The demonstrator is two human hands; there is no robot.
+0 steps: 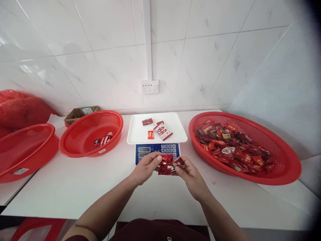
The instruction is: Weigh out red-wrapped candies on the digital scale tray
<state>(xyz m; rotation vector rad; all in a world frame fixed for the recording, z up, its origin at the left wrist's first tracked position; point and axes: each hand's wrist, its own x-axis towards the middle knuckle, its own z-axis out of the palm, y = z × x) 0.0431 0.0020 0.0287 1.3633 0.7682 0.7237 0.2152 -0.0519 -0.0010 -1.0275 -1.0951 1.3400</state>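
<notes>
Wrapped candies [166, 164] in red and dark red wrappers are held between my two hands, just in front of the digital scale [157, 149]. My left hand [147, 167] is closed on the red ones, thumb on top. My right hand [189, 174] pinches a dark red candy [176, 163] with pale lettering. Behind them, the scale's white tray [134, 125] carries a dark candy [147, 122], a small orange-red candy [150, 135] and a white-and-red packet [163, 131], which partly covers another red wrapper.
A large red basket [288, 167] heaped with wrapped candies stands at the right. Left of the scale, a red basket [75, 142] holds a few candies. Another red basket [30, 160], a cardboard box [80, 113] and a red plastic bag [22, 108] are farther left. A wall socket [150, 87] is behind.
</notes>
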